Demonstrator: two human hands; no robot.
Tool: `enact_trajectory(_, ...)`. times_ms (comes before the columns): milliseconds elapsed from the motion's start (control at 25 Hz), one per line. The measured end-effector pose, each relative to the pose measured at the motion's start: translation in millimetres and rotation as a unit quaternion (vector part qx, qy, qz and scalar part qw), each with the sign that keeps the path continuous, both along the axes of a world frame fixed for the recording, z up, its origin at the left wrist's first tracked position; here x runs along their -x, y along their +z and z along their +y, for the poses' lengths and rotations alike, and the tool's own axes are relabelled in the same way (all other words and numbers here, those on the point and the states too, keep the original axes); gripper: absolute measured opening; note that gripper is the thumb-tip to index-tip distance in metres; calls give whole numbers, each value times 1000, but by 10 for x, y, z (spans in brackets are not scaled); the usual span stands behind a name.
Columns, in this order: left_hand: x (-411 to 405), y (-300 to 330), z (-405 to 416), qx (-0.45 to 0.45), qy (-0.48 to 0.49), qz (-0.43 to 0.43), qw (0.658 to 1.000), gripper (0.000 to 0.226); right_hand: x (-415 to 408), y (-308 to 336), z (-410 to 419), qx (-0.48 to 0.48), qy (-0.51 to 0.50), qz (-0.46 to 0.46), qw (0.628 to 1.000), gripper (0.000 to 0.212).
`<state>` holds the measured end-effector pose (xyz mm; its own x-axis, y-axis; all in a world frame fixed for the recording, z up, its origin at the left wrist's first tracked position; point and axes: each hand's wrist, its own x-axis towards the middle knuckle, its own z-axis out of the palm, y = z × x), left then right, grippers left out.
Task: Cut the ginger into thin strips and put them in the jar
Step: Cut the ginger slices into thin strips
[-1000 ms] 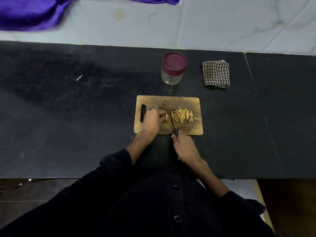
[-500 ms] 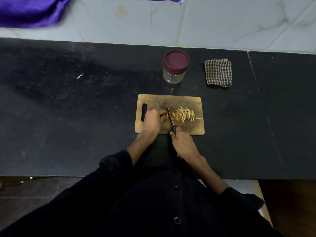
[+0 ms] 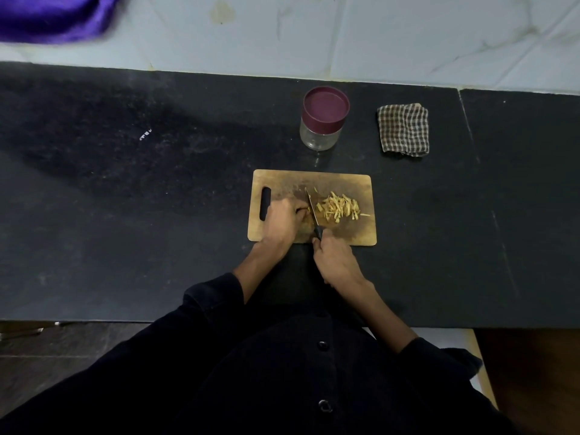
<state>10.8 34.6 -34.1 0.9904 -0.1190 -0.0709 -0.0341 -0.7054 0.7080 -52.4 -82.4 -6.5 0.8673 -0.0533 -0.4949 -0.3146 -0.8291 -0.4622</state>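
A wooden cutting board [image 3: 342,183] lies on the black counter. A pile of pale ginger strips [image 3: 339,208] sits right of centre on it. My left hand [image 3: 282,219] presses down a small piece of ginger [image 3: 308,210], mostly hidden under the fingers. My right hand [image 3: 334,262] grips the black handle of a small knife [image 3: 312,211], whose blade stands on the board just right of my left fingertips. A glass jar [image 3: 320,138] with its maroon lid [image 3: 326,106] on stands behind the board.
A folded checkered cloth [image 3: 403,128] lies right of the jar. A purple fabric [image 3: 47,17] hangs at the top left over the tiled wall. The black counter [image 3: 125,199] stretches wide on both sides. Its front edge runs just below my forearms.
The knife blade has shifted slightly left, closer to my left fingertips. Both hands stay on the board, and the view has tilted a little.
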Motion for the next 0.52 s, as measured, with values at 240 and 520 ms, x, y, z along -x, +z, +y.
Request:
enact_trajectory(240, -10, -6, -19, -24, 6, 2, 1000, 14, 21, 0, 23, 9, -2, 17, 1000, 25)
enact_trajectory(520, -6, 2, -18, -10, 6, 4, 1000, 12, 204, -29, -112, 12, -4, 37, 999, 26)
